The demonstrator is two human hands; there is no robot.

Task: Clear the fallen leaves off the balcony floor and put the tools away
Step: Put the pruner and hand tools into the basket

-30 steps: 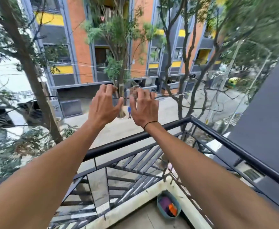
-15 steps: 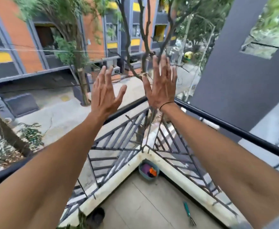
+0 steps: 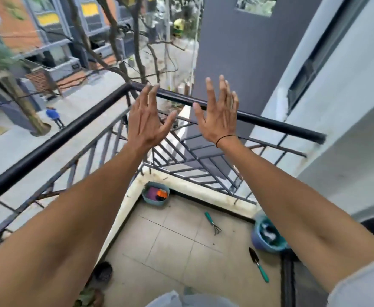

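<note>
My left hand (image 3: 147, 120) and my right hand (image 3: 219, 117) are raised side by side in front of the black balcony railing (image 3: 270, 124), fingers spread, holding nothing. Far below them on the tiled balcony floor (image 3: 177, 242) lie a small hand rake (image 3: 212, 223) with a green handle and a trowel (image 3: 258, 264) with a green handle. A blue tub (image 3: 155, 197) with purple and orange items sits in the far corner. A second blue pot (image 3: 268, 235) stands by the right wall. A few leaves (image 3: 86, 298) show at the bottom left.
A black pot (image 3: 103, 271) stands against the left parapet. The white parapet (image 3: 203, 189) and metal grille close the balcony on two sides. A grey wall rises on the right. A street with a person in blue (image 3: 53, 115) lies beyond the railing.
The view has swung down and to the right, bringing the floor, trowel and second blue pot into sight. Both hands stay raised and spread, holding nothing.
</note>
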